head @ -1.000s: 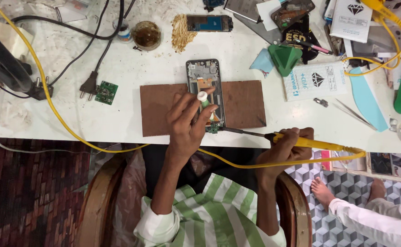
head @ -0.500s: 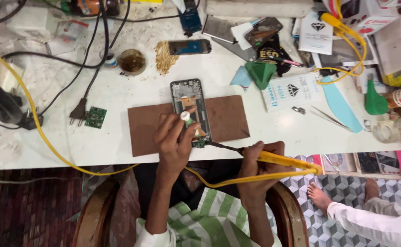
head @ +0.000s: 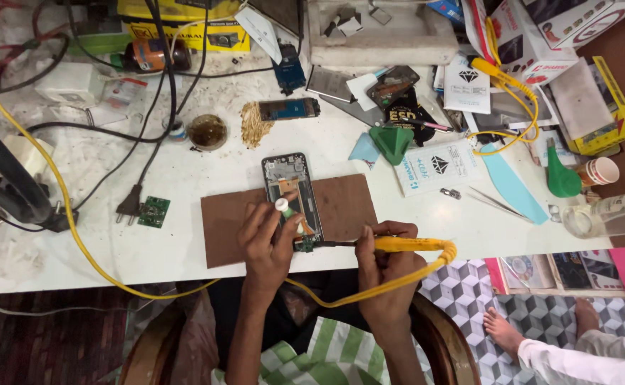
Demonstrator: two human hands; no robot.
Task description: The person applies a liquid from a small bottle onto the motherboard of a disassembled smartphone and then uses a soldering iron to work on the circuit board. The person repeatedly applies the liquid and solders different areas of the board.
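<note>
Opened phone (head: 291,191) lying face-down, back cover off, on a brown mat (head: 341,214) in the middle of the white bench (head: 184,178), guts exposed w/ an orange patch near the top. Left hand (head: 266,239) sits over the phone's lower half, fingers pinched around a small white-and-green tube (head: 284,209), tip pointing up-ish. Right hand (head: 384,260) is closed tight around a yellow soldering iron (head: 405,244), dark tip aimed left at the phone's bottom edge; can't tell if it's actually touching the board. Iron's yellow cable (head: 63,207) loops under the wrists & off to the left. Small green pcb (head: 154,212) next to a black plug (head: 130,207) left of the mat, tweezers (head: 494,202) well off to the right. Someone else's bare foot (head: 508,334) & white sleeve (head: 590,360) down at bottom right.
</note>
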